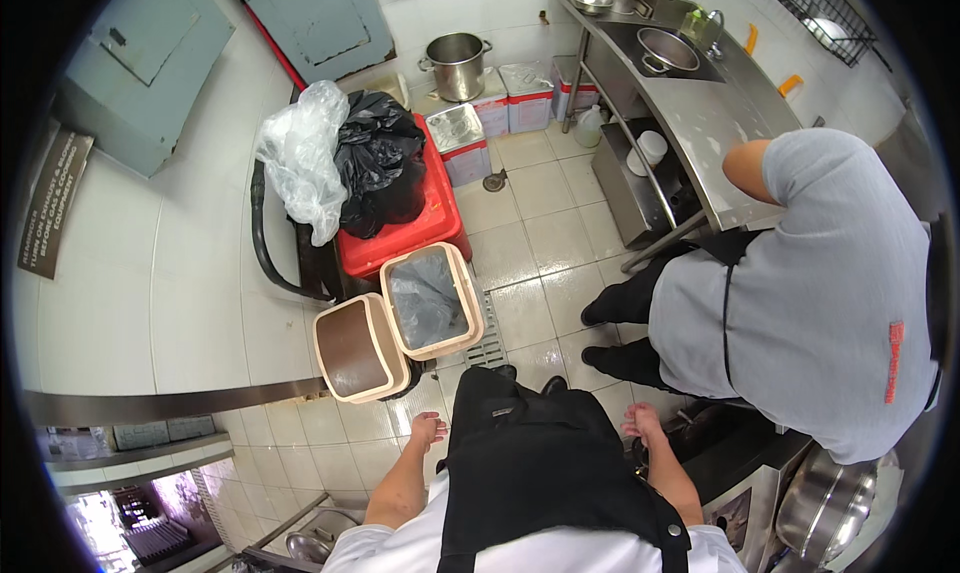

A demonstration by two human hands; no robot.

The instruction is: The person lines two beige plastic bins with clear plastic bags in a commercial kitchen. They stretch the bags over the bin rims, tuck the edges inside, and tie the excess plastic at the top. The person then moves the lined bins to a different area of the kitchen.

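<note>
My left hand (430,430) hangs beside my black apron (551,475), its fingers loosely bent and holding nothing. On the other side my right hand (641,423) hangs with its fingers apart, also without an object. Past my left hand stand two bins with beige rims: one has a brown lid (352,350), and the other is lined with a grey plastic bag (427,300). Behind them is a red lidded bin (409,231), on which a black garbage bag (381,160) and a clear plastic bag (304,160) rest. Neither hand touches the bins.
A co-worker (817,295) stands at the steel sink counter (701,115) to the right. A large steel pot (457,66) and several metal tins (529,96) stand by the far wall. A floor drain grate (487,340) lies beside the bins. Steel cookware (825,505) is at lower right.
</note>
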